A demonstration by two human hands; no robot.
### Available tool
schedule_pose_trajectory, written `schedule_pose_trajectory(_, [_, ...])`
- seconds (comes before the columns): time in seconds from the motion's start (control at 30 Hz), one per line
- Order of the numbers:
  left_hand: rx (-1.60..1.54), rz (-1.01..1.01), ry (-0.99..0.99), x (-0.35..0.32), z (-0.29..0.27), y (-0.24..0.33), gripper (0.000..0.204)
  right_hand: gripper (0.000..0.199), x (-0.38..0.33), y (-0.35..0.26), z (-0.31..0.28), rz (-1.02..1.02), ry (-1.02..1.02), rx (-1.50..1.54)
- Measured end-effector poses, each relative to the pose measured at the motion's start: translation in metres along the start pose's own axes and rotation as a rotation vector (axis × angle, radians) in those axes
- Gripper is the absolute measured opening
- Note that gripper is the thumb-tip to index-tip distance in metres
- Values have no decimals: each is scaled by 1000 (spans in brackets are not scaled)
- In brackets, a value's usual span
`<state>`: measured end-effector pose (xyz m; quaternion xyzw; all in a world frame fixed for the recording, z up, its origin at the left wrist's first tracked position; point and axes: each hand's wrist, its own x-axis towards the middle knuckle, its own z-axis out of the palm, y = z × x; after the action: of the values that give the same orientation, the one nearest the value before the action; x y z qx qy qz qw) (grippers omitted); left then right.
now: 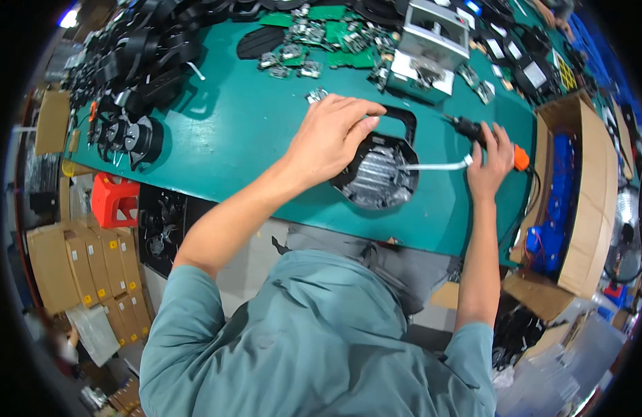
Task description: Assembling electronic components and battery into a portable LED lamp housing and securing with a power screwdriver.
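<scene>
My left hand (pixel 331 135) rests on a black housing with a ribbed silver inside (pixel 379 177), gripping its upper left rim. The housing lies on the green table (pixel 244 132) and has a black loop handle (pixel 402 118) at its far side. My right hand (pixel 489 161) grips a black tool with an orange end (pixel 491 139) and also pinches a white cable (pixel 435 166) that runs into the housing.
Green circuit boards and small metal parts (pixel 321 38) lie at the table's far side beside a grey metal fixture (pixel 429 48). Black housings (pixel 137 55) pile at the left. An open cardboard box with blue parts (pixel 568 194) stands at the right. A red stool (pixel 114 201) and cartons (pixel 92 267) sit below.
</scene>
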<state>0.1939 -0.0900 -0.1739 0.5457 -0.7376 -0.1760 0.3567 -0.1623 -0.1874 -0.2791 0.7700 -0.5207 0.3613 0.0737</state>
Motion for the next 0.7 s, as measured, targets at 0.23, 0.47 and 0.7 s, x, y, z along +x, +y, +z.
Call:
schedule_pose_trajectory(0.23, [144,-472,201,-35,-9,-92,42,48,-36,-118,-56,818,-40,1199])
schedule_pose_trajectory(0.47, [322,-418,127,-23,23,-127,68,38,-15,-167,-70,773,30,1172])
schedule_pose_trajectory(0.7, [-290,-688,126,-17,-1,-127,64,21,2,-184,-79,736,-114,1207])
